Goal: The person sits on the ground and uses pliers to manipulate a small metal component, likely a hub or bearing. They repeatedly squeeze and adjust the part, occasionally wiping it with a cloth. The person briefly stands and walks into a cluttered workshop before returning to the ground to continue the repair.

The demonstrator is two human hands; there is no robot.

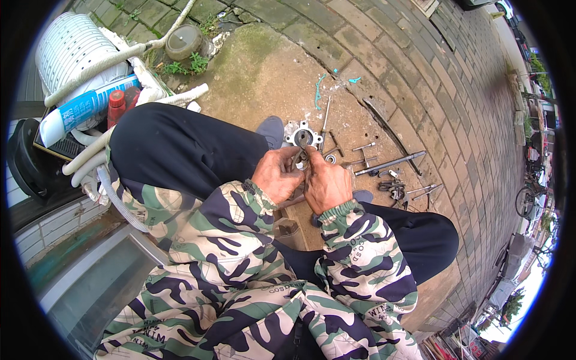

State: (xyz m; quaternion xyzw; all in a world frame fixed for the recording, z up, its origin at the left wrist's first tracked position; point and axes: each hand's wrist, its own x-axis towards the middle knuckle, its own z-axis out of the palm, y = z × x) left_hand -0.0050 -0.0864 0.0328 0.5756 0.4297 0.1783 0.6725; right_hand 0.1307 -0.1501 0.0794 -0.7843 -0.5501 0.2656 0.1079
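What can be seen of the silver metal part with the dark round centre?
The silver metal part with the dark round centre has pale lobes around its rim. Its face is turned up toward the camera. The bare left hand and bare right hand meet at its near edge and partly hide it; whether they hold it is unclear.

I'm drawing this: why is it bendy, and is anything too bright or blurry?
Head view: the fisheye lens bends the paving bricks toward the rim; head view, lower right: the sky glares white; head view, middle: the piece between the left hand and right hand is hard to make out.
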